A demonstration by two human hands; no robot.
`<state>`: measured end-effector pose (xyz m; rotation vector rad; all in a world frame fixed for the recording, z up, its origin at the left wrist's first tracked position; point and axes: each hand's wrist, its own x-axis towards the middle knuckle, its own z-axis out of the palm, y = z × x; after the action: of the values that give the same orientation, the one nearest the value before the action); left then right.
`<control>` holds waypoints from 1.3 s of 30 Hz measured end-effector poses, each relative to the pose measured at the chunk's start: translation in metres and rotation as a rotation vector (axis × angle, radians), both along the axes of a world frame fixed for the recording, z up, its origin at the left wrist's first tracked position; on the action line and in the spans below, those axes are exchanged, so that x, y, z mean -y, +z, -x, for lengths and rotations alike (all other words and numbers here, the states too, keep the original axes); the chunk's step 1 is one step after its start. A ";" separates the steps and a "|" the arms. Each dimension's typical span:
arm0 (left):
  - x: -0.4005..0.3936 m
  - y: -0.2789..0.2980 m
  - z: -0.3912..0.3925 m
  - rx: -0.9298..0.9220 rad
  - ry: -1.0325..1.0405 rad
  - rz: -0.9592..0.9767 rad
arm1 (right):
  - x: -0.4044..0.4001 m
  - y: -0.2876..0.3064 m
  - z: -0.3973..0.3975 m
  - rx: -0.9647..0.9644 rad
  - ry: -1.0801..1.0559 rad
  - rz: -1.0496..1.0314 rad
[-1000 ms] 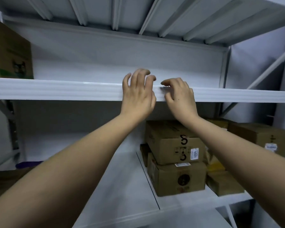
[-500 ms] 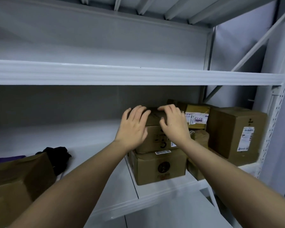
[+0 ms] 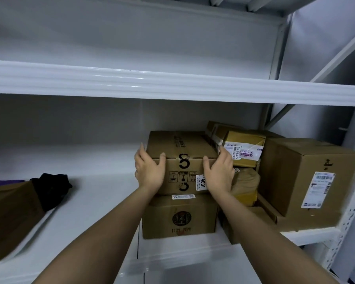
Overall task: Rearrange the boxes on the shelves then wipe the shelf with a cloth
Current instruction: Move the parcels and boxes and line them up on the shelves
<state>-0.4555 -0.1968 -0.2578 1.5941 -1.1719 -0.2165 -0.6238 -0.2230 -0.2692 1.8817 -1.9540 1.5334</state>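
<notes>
**Hands on the top box, rearranging barely begun**

Both hands have dropped from the lip of the upper shelf (image 3: 172, 85) to the stack below it and spread apart. Now my left hand (image 3: 150, 171) clasps the left front corner of the top box (image 3: 182, 160), thumb hooked over the front top edge, fingers reaching along the left side. My right hand (image 3: 218, 173) mirrors it at the right front corner, thumb on the front edge, fingers wrapped around the side. So both hands grip that box.

It sits squarely on the lower box (image 3: 179, 216), on the middle shelf (image 3: 103, 201), right of centre. I judge its long axis runs front to back, into the shelf, with the short printed face and its white label toward me.

To its right, touching or nearly so, is a labelled yellow-brown parcel (image 3: 242, 146), then a large carton (image 3: 307, 181) by the upright. A black cloth (image 3: 51, 189) lies well to the left, beside another box (image 3: 10, 218) at the edge of view.

As I judge it, most boxes are yet to be moved, and wiping has not started: the cloth is untouched.
</notes>
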 end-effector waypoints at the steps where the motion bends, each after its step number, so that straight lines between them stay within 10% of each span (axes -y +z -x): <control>1: 0.003 0.002 0.000 -0.085 -0.005 -0.037 | 0.004 -0.002 0.001 0.086 0.005 -0.028; 8: 0.016 0.003 -0.011 -0.652 -0.084 -0.023 | 0.015 -0.011 -0.003 0.736 0.107 -0.210; 21: -0.003 0.005 -0.020 -0.808 -0.434 -0.329 | 0.020 -0.025 -0.009 1.268 0.336 -0.236; 30: -0.017 0.004 -0.023 -0.957 -0.412 -0.271 | -0.005 -0.011 -0.009 1.150 0.437 -0.162; 39: -0.040 0.004 -0.059 -1.195 -0.286 -0.169 | -0.017 0.007 -0.009 0.321 0.684 -0.022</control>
<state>-0.3968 -0.1570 -0.2535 1.0717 -0.4079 -1.2763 -0.6152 -0.2057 -0.2623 2.6282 -1.4726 2.0821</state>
